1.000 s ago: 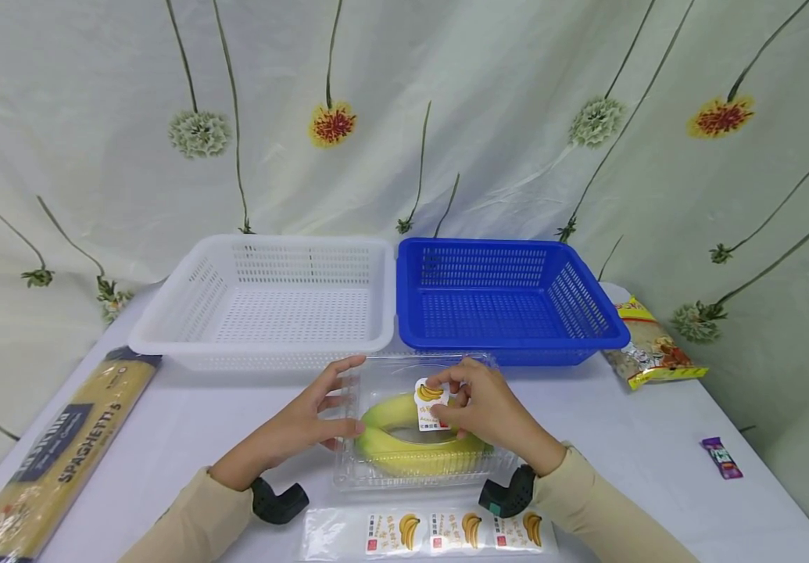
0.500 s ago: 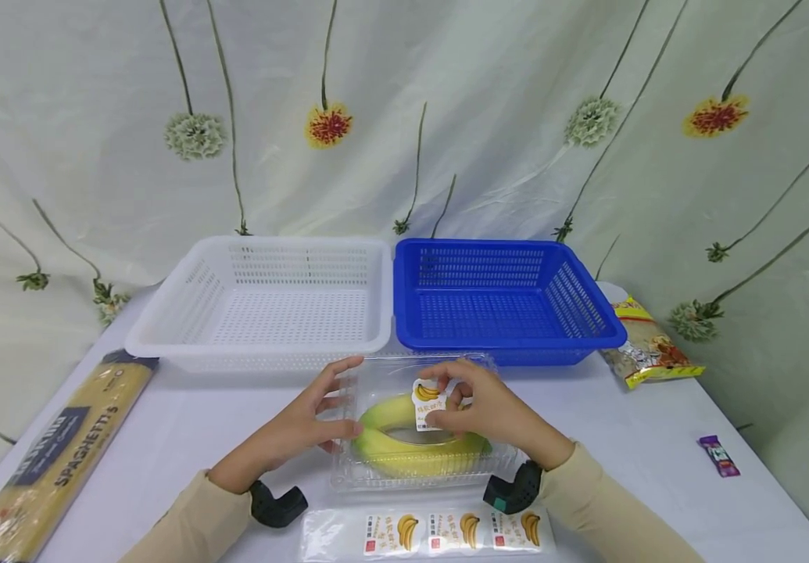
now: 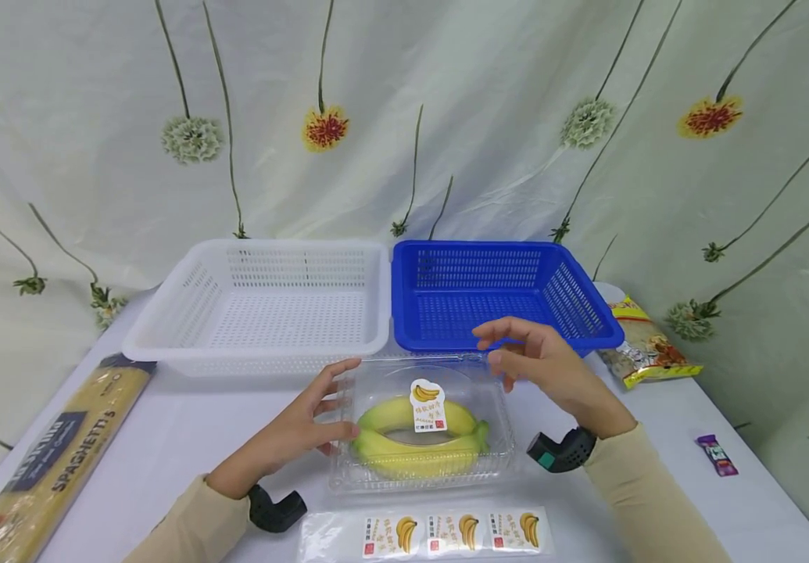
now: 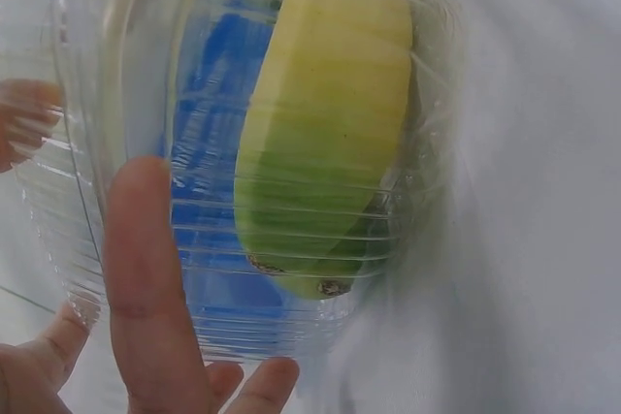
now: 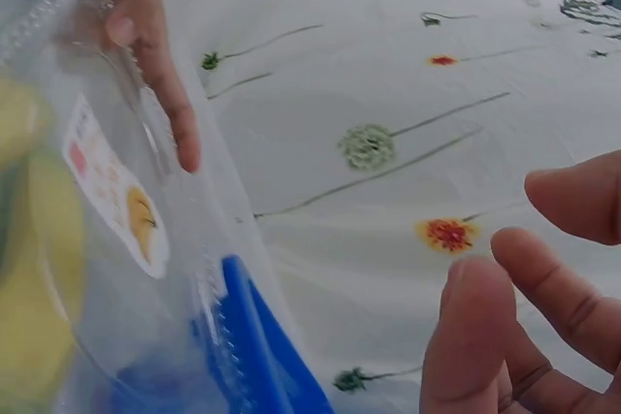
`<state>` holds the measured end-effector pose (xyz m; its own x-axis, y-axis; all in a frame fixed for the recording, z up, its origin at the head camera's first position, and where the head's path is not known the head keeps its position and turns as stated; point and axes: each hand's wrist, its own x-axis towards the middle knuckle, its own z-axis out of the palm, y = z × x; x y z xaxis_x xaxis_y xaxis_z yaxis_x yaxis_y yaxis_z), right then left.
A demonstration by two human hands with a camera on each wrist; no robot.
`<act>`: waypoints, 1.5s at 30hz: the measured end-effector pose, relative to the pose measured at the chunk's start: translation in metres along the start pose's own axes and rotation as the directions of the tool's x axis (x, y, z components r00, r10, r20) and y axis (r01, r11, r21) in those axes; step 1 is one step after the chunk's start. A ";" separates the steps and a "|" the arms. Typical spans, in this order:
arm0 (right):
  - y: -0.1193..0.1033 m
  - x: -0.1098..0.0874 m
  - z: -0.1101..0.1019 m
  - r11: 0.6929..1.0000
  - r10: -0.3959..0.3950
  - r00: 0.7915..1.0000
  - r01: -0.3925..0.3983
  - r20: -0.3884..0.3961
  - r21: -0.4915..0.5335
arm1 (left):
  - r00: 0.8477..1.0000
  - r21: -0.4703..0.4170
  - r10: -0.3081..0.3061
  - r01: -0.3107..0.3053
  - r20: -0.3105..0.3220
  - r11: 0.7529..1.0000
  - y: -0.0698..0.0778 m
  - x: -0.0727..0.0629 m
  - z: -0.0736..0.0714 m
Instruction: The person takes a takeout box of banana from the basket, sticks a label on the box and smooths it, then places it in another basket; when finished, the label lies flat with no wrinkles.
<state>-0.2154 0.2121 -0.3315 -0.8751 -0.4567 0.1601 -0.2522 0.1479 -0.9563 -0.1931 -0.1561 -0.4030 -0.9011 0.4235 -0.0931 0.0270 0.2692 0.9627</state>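
Note:
A clear plastic clamshell box (image 3: 385, 381) sits closed on the table in the head view, with yellow-green bananas (image 3: 421, 461) inside. On its lid lies a white banana sticker (image 3: 428, 410), which the right wrist view also shows lying flat there. My left hand (image 3: 302, 426) rests against the box's left side, thumb and fingers spread along the wall. Beyond the box's right rear corner hovers my right hand (image 3: 545, 363), its fingers loosely bent and holding nothing. Nearer to me lies a backing strip with several banana stickers (image 3: 455, 535).
Behind the box stand a white basket (image 3: 256, 344) and a blue basket (image 3: 510, 344), side by side. A spaghetti pack (image 3: 73, 446) lies at the left. At the right are a yellow-edged food bag (image 3: 646, 344) and a small purple packet (image 3: 717, 455).
My right hand has let go of the banana sticker, now on the lid, and moved up and to the right. My left hand has stayed at the box's side.

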 end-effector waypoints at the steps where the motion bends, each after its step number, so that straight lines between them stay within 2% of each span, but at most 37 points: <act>1: -0.002 -0.002 -0.006 1.000 -0.008 1.000 0.008 -0.028 0.004 | 1.000 0.002 0.003 -0.003 -0.002 1.000 0.000 0.000 0.000; 4: -0.005 -0.007 -0.025 0.999 -0.031 0.993 0.035 -0.114 0.029 | 1.000 0.008 0.008 -0.008 -0.007 1.000 0.000 0.000 0.001; 7: -0.005 -0.011 -0.043 0.999 -0.032 0.977 0.040 -0.210 0.031 | 1.000 0.012 0.008 -0.008 -0.012 1.000 0.000 -0.001 0.002; 9: -0.003 -0.013 -0.056 1.000 -0.010 0.959 0.014 -0.283 0.014 | 1.000 0.011 0.008 -0.008 -0.014 1.000 0.000 -0.001 0.002; 14: 0.006 -0.018 -0.085 0.989 0.055 0.907 -0.107 -0.417 -0.104 | 1.000 0.005 0.010 -0.010 -0.014 1.000 0.001 -0.002 0.003; 19: 0.017 -0.023 -0.107 0.967 0.057 0.870 -0.171 -0.489 -0.191 | 1.000 0.016 0.007 -0.007 -0.021 1.000 0.002 -0.002 0.004; 23: 0.026 -0.028 -0.121 0.965 0.049 0.842 -0.178 -0.538 -0.190 | 1.000 0.012 0.007 -0.006 -0.019 1.000 0.003 -0.003 0.005; 27: 0.032 -0.035 -0.134 0.955 0.070 0.813 -0.223 -0.578 -0.197 | 1.000 -0.003 0.001 -0.001 -0.006 1.000 0.003 -0.002 0.005; 31: 0.041 -0.042 -0.145 0.946 0.111 0.797 -0.268 -0.593 -0.183 | 1.000 -0.017 -0.004 0.005 0.011 1.000 0.002 -0.001 0.005; 33: 0.045 -0.045 -0.150 0.942 0.136 0.798 -0.287 -0.587 -0.173 | 1.000 -0.022 -0.006 0.006 0.016 1.000 0.001 0.000 0.005; 34: 0.048 -0.046 -0.153 0.942 0.148 0.806 -0.291 -0.574 -0.166 | 1.000 -0.023 -0.006 0.007 0.019 1.000 0.001 0.000 0.005; 40: 0.064 -0.047 -0.164 0.943 0.206 0.877 -0.296 -0.435 -0.150 | 1.000 -0.035 -0.003 0.004 0.030 0.999 0.000 0.000 0.004; 45: 0.074 -0.041 -0.161 0.947 0.238 0.906 -0.297 -0.349 -0.123 | 0.999 -0.036 0.004 -0.003 0.035 0.999 -0.001 0.000 0.003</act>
<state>-0.2648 0.3831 -0.3696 -0.9974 -0.0724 0.0025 -0.0302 0.3835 -0.9231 -0.1920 -0.1539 -0.4049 -0.8854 0.4545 -0.0978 0.0142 0.2366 0.9715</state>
